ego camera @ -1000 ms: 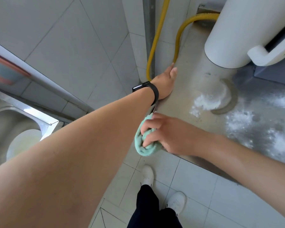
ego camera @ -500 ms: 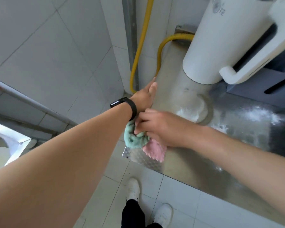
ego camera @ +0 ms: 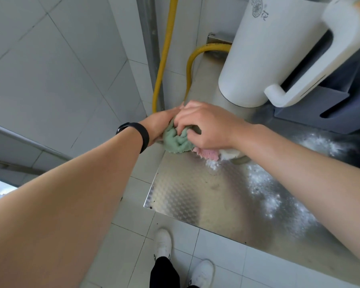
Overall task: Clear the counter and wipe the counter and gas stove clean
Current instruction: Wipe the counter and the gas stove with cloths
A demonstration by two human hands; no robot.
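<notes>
A crumpled green and pink cloth (ego camera: 178, 142) lies at the left end of the stainless steel counter (ego camera: 187, 192). My right hand (ego camera: 208, 125) presses down on the cloth with fingers curled into it. My left hand (ego camera: 160, 123), with a black band on the wrist, sits against the cloth's far left side at the counter's edge; most of its fingers are hidden behind the cloth and my right hand. White powder (ego camera: 274, 202) is spread over the counter to the right, with a small heap (ego camera: 212, 164) beside the cloth.
A tall white jug (ego camera: 264, 59) with a handle stands at the back of the counter, next to a dark grey appliance (ego camera: 328, 100). Yellow hoses (ego camera: 164, 57) run down the tiled wall corner. The tiled floor and my white shoes (ego camera: 163, 242) are below the counter's edge.
My right hand slid the cloth along the left edge toward the back corner, up against my left hand. The view moved nearer, and the cloth's pink part came into sight.
</notes>
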